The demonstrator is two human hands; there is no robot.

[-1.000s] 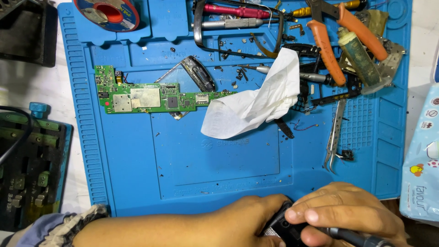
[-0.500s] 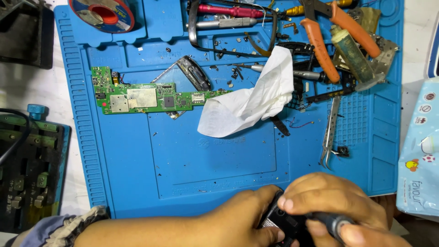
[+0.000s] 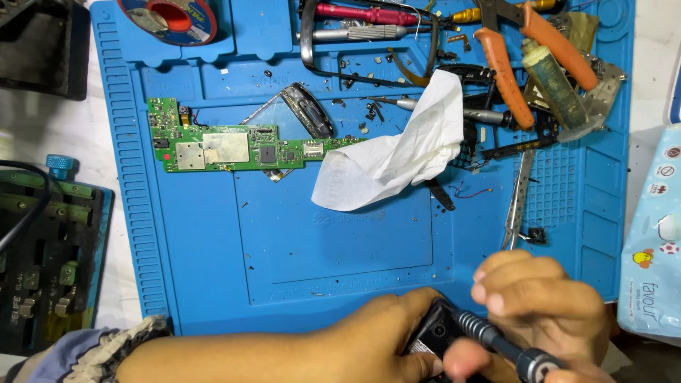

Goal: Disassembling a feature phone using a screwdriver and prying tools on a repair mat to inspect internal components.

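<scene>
Gripping a small black device (image 3: 434, 333) at the near edge of the blue repair mat (image 3: 340, 262), the left hand (image 3: 376, 340) wraps around its left side and steadies it; only a corner of the device shows between the two hands. The right hand (image 3: 546, 305) is clenched around a precision screwdriver (image 3: 496, 337) with a knurled dark metal handle, its tip end angled down toward the device, though the contact point is hidden by fingers. To do this well, the driver should probably stay square to the screw with light downward pressure while the left hand keeps the device from twisting. Farther up the mat, a crumpled white tissue (image 3: 397, 152) lies near the centre, touching the right end of a long green circuit board (image 3: 234, 145). A small black oval part (image 3: 306, 110) rests just above the board. Along the top edge sit a reel of solder wire (image 3: 168, 18), a red-handled driver (image 3: 369, 13), and orange-handled pliers (image 3: 525, 57) beside a yellowish tube (image 3: 553, 89). Metal tweezers (image 3: 518, 198) lie on the right part of the mat, with loose screws scattered about. A black holding fixture (image 3: 42, 262) sits on the tabletop to the left, and a pale blue tissue packet (image 3: 652, 269) to the right.
</scene>
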